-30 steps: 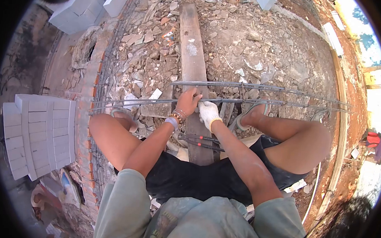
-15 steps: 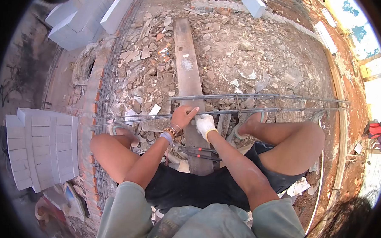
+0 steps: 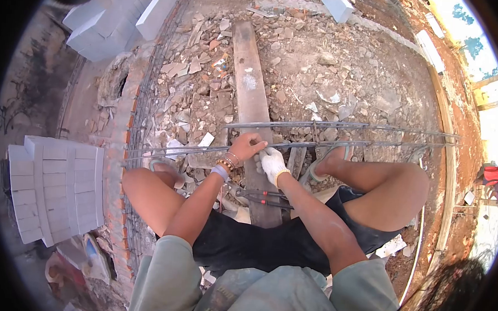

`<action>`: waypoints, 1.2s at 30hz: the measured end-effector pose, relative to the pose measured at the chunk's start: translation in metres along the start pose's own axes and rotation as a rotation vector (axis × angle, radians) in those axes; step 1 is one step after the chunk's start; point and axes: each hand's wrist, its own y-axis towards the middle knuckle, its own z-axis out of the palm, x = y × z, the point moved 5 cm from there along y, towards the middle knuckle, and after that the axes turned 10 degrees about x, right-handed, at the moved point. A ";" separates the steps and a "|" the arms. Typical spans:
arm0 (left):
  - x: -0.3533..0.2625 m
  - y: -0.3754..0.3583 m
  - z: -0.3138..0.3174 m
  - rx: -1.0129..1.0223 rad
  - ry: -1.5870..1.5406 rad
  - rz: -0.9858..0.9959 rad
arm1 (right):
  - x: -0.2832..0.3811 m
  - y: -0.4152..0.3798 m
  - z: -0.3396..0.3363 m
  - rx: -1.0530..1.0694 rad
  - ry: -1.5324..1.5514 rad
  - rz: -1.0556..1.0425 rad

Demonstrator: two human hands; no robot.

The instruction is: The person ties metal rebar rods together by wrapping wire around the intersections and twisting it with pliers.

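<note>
My bare left hand, with beads and a pale band at the wrist, is closed at the steel reinforcing bars. Its thumb and forefinger curl together in a pinch. Close against it, my right hand wears a white knitted glove, its fingers bent and closed just below the bars. Whatever sits between the fingertips is too small or hidden to make out. Under both hands runs a long wooden plank. A dark long-handled tool with red marks, like pincers, lies across the plank close to my lap.
Broken rubble covers the ground around the plank. At left stand stacks of pale blocks, beside a low brick edge with bars along it. A timber board borders the right side. My sandalled feet are under the bars.
My left hand's fingers have curled in more, and its thumb has shifted. My gloved right hand has turned slightly and stays beside it. The whole view has shifted a little to the right.
</note>
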 end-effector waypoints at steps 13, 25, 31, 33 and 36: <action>0.005 0.007 0.005 0.194 0.333 -0.258 | -0.007 -0.005 -0.007 -0.067 -0.318 -0.120; 0.002 0.025 -0.009 0.393 0.190 -0.064 | -0.008 0.008 -0.025 -0.108 -0.577 -0.331; 0.006 0.028 -0.007 0.292 0.289 -0.011 | -0.014 0.006 -0.017 -0.106 -0.438 -0.250; 0.001 0.025 -0.009 0.290 0.304 -0.043 | -0.006 -0.008 -0.013 -0.028 -0.338 -0.083; 0.010 0.030 -0.007 0.298 0.289 -0.002 | 0.006 -0.020 -0.008 0.050 -0.498 -0.209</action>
